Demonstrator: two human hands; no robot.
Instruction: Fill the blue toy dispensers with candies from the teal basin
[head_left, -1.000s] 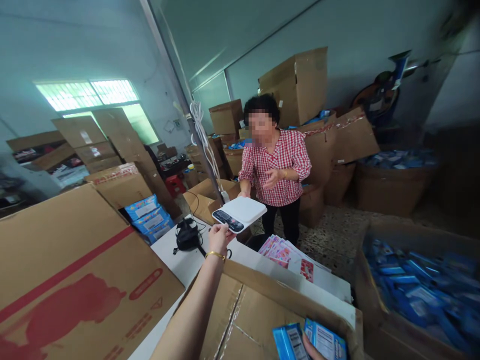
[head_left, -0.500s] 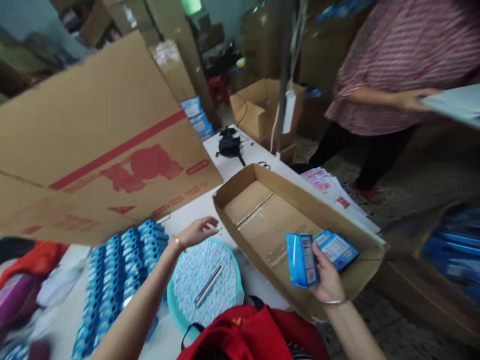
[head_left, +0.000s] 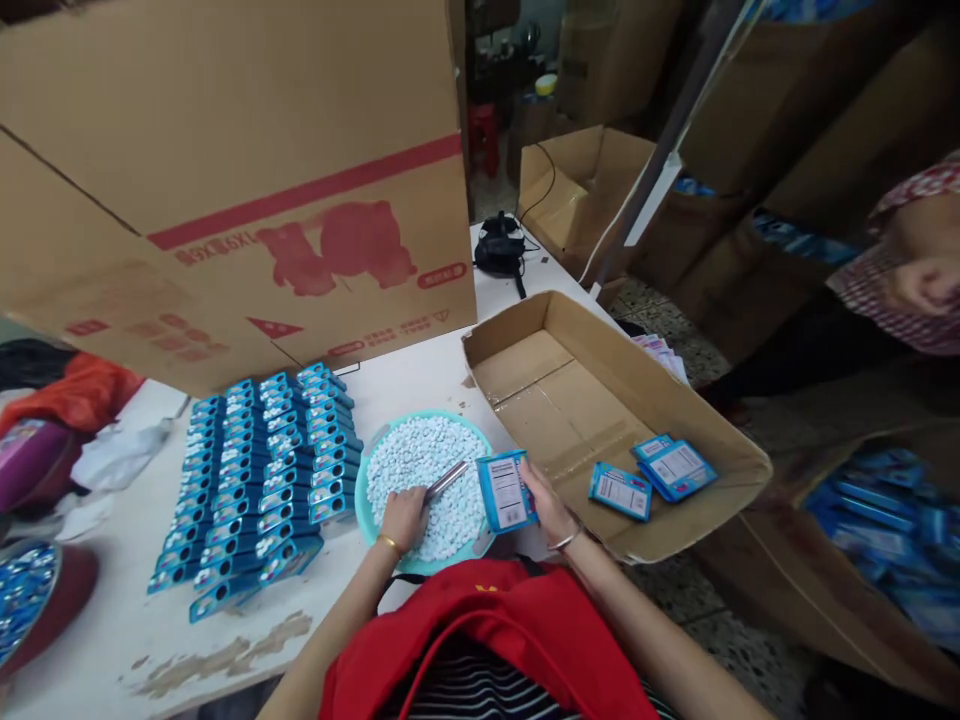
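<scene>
My left hand (head_left: 403,516) rests in a teal bowl (head_left: 365,476) full of small white pellets, its fingers closed on the end of a metal scoop (head_left: 445,481). Just right of the bowl, my right hand (head_left: 546,500) holds a small blue box (head_left: 505,491) upright. In the shallow cardboard tray (head_left: 679,420) to the right lie a few of the same blue boxes (head_left: 651,475). Rows of open blue boxes (head_left: 262,470) stand on the white table to the left of the bowl.
A large cardboard carton (head_left: 247,180) with red print stands behind the rows. A black device with a cable (head_left: 499,250) lies at the table's far end. Another person (head_left: 900,280) in a checked shirt stands at the right. Cartons of blue boxes (head_left: 892,520) sit on the floor.
The white scale has gone to the other person. My view dropped to the table. My left hand came down onto the scoop in the bowl. My right hand now holds one box; others lie in the tray.
</scene>
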